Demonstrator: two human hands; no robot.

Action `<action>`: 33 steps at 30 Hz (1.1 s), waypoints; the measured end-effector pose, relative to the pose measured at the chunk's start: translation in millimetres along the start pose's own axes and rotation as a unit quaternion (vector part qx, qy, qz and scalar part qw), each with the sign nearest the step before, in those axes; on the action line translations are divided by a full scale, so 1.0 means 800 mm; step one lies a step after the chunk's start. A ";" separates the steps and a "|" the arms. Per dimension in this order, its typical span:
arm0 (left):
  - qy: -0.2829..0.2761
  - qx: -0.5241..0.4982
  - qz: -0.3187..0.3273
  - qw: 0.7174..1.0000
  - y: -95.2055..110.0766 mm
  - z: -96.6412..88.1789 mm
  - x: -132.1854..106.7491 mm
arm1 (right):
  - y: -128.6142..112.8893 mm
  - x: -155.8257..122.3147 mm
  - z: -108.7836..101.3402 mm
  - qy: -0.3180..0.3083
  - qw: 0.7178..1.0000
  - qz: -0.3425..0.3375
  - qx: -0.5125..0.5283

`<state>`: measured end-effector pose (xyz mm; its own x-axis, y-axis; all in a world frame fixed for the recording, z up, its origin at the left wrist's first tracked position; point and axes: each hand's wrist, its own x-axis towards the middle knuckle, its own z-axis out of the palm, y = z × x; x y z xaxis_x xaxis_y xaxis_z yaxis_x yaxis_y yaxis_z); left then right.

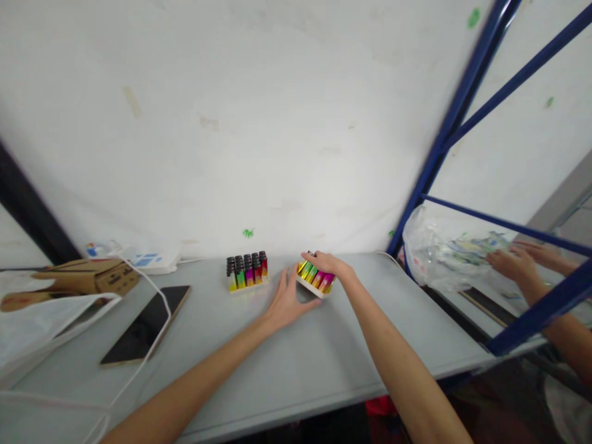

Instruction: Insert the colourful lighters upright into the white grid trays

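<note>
Reaching across the grey table (259,394), I have a dark tablet (143,327) to my left, a white cable (169,313) lying over it. Farther on, my left hand (285,302) is spread wide, thumb and fingers apart around the near left of a tilted tray of lighters (311,287). My right hand (327,264) grips that tray from the right. Beyond, a second tray (250,287) sits upright near the white wall (300,135).
</note>
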<state>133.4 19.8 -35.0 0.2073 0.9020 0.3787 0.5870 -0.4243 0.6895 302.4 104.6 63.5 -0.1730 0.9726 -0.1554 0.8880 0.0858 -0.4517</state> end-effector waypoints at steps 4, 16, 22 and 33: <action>0.015 -0.044 0.029 0.998 0.005 0.011 0.013 | 0.011 0.001 -0.002 -0.023 0.999 -0.016 0.022; -0.024 -0.016 0.052 0.998 0.019 -0.018 0.001 | 0.015 -0.031 0.040 0.051 0.998 0.012 0.039; -0.096 0.005 0.093 0.991 0.022 -0.046 0.010 | 0.014 -0.054 0.063 0.141 0.986 -0.022 0.088; -0.098 0.004 0.150 0.984 -0.005 -0.039 0.008 | 0.010 -0.051 0.081 0.124 0.987 -0.078 0.065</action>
<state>108.0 24.5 -15.9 0.5183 0.7346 0.4379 0.4821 -0.6739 0.5599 289.2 51.6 9.2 -0.1792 0.9741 0.1381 0.7933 0.2261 -0.5653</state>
